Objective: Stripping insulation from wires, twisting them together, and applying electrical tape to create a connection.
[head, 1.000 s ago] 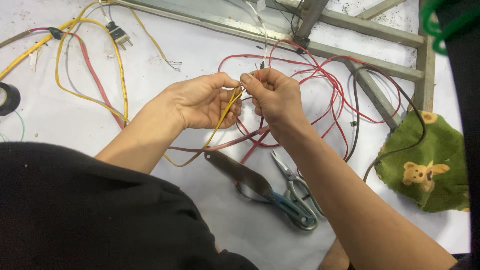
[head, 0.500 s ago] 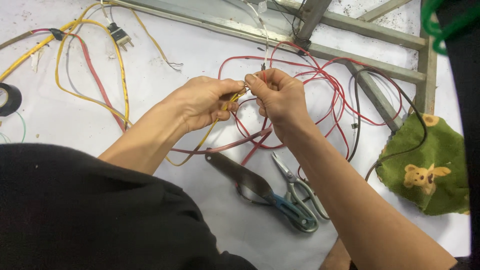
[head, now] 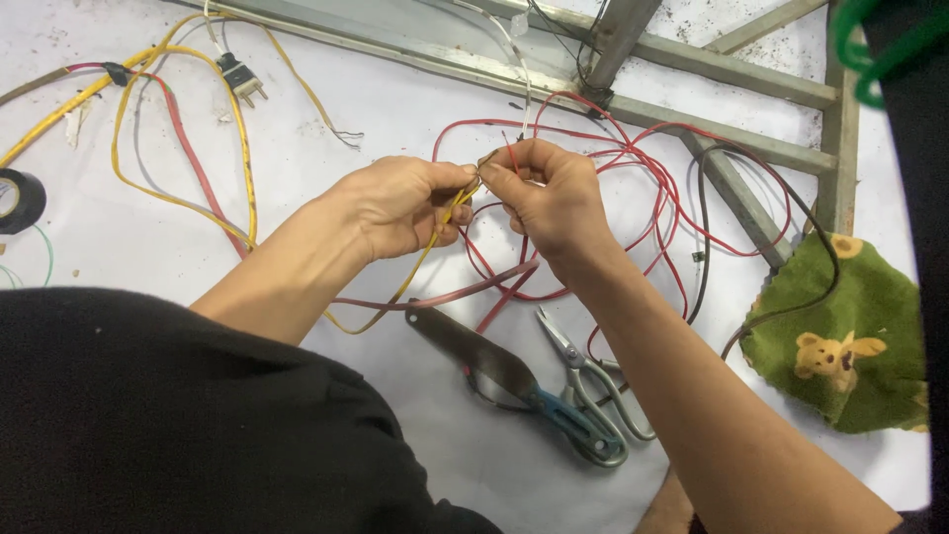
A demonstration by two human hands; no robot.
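Note:
My left hand [head: 400, 206] pinches the end of a yellow wire [head: 415, 269] that runs down under my wrist. My right hand [head: 549, 193] meets it fingertip to fingertip and grips a thin red wire [head: 512, 153] whose tip sticks up above the fingers. The bare ends of both wires come together between my thumbs. A tangle of red wires [head: 643, 188] spreads on the white surface behind and right of my hands. Whether the ends are twisted together is hidden by my fingers.
Large snips with a blue handle [head: 514, 376] and small scissors [head: 593, 376] lie just below my hands. A grey metal frame [head: 692, 109] crosses the top. A green cloth with a bear [head: 840, 336] lies right. Black tape roll [head: 20, 200], yellow cable loops [head: 178, 119] and a plug [head: 240, 77] lie left.
My hands have shifted slightly up and closed in on each other, bringing the yellow and red wire ends together. The tools and other wires have not moved.

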